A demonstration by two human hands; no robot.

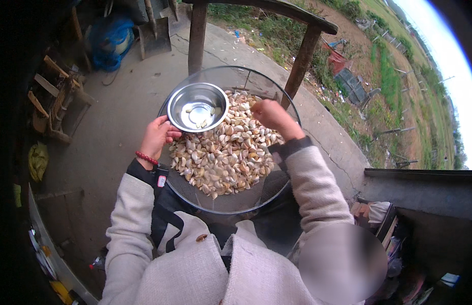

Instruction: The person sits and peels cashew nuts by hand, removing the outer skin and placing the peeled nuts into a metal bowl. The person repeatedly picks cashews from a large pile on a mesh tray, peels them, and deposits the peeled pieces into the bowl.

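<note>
In front of me is a round mesh sieve with a dark rim. A heap of unpeeled garlic cloves lies in it. A shiny stainless steel bowl is over the heap's far left side, with several pale peeled garlic cloves on its bottom. My left hand holds the bowl by its near left edge, fingers along the outside. Over the right part of the heap is my right hand, its fingers curled downward. Whether a clove is between those fingertips is hidden.
A wooden railing on posts stands beyond the sieve. Shovels, a blue plastic bag and a wooden frame sit at left on the concrete floor. A low ledge is at right. Outside are fields.
</note>
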